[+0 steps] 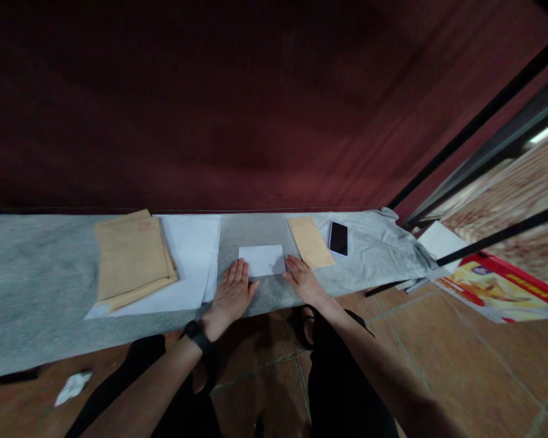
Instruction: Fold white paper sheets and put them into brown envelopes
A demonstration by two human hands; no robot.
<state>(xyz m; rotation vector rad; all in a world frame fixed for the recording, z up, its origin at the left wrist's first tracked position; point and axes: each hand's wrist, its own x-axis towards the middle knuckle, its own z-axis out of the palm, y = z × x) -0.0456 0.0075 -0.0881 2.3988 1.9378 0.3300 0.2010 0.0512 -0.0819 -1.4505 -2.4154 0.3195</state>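
A small white rectangle of paper (262, 259), seemingly folded, lies flat on the grey cloth-covered table between my two hands. My left hand (232, 293) rests palm down at its left end, fingers stretched out. At the right end, my right hand (302, 278) lies with its fingers extended, the tips by the paper's edge. Just beyond that hand sits a single brown envelope (310, 241), set at a slant. Over to the left, several brown envelopes (130, 255) are stacked on top of large white paper sheets (192, 255).
A phone (338, 238) with a dark screen lies right of the single envelope. Dark red cloth (256, 121) hangs behind the grey table cover (36, 274). On the tiled floor at right is a red and yellow box (502, 286); a crumpled white tissue (73, 387) lies at lower left.
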